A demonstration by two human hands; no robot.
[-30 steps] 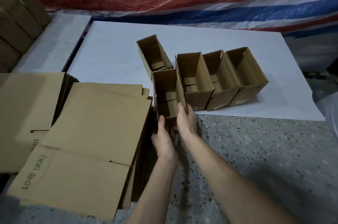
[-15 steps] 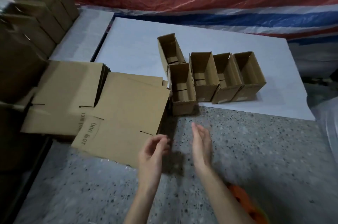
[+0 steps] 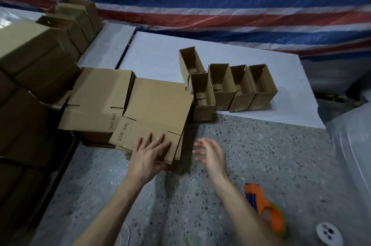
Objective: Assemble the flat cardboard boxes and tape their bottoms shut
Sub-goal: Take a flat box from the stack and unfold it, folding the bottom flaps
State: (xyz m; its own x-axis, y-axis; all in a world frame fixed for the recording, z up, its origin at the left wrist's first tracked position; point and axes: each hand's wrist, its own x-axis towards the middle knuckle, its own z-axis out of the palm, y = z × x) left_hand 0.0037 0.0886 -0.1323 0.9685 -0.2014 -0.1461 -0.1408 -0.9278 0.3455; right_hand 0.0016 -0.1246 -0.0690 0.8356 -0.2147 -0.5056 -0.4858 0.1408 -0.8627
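While my left grip [image 3: 150,153] lies spread flat on the near right corner of the top flat box [image 3: 156,113], grasping nothing, that sheet stretches away far-left of it; my right grip [image 3: 210,152] hovers open just right of that corner.

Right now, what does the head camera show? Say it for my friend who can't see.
A person's left hand rests on top of a stack of flat cardboard boxes, while the right hand hovers open beside it. Five assembled boxes stand behind, most on a white sheet, and an orange tape dispenser lies near the right arm.
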